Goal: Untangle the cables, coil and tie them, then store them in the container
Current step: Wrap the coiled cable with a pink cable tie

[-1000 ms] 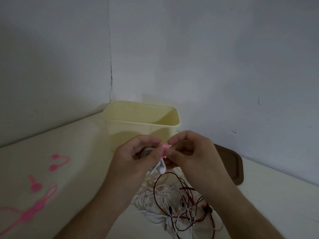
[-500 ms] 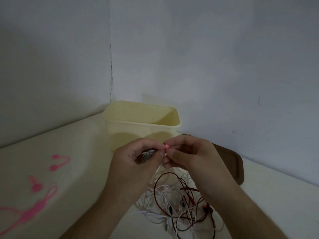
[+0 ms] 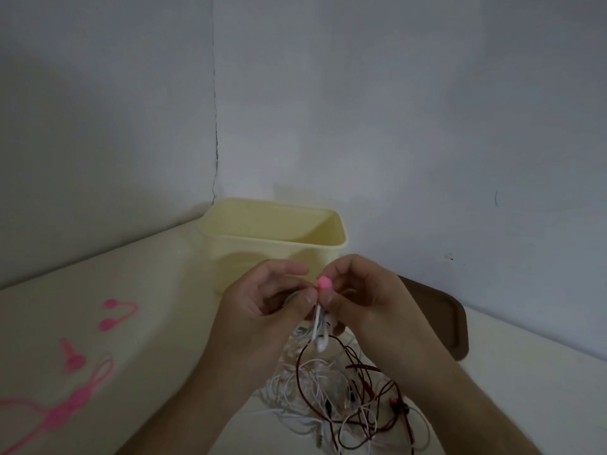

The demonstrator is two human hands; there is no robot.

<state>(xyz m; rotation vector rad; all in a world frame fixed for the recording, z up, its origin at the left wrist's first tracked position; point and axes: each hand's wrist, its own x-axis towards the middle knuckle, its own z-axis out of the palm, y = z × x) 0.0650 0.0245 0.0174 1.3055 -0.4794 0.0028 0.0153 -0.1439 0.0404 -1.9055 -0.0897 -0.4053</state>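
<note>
My left hand (image 3: 262, 303) grips a small coil of white cable (image 3: 318, 326) in front of the pale yellow container (image 3: 269, 244). Its white earbud ends hang down below my fingers. My right hand (image 3: 364, 297) pinches a pink silicone tie (image 3: 324, 282) at the top of that coil, its round pink head poking up between both thumbs. Below the hands a tangle of white and dark red cables (image 3: 341, 399) lies on the table. The inside of the container is hidden by its near wall.
Several pink silicone ties (image 3: 82, 385) lie on the cream table at the left, one looped pair (image 3: 120, 313) farther back. A dark brown lid (image 3: 440, 320) lies flat at the right by the wall. The container stands in the wall corner.
Both hands stayed at the coil and rose slightly. The pink tie's round head has come up into view between the thumbs, and the white earbud ends hang lower below the fingers.
</note>
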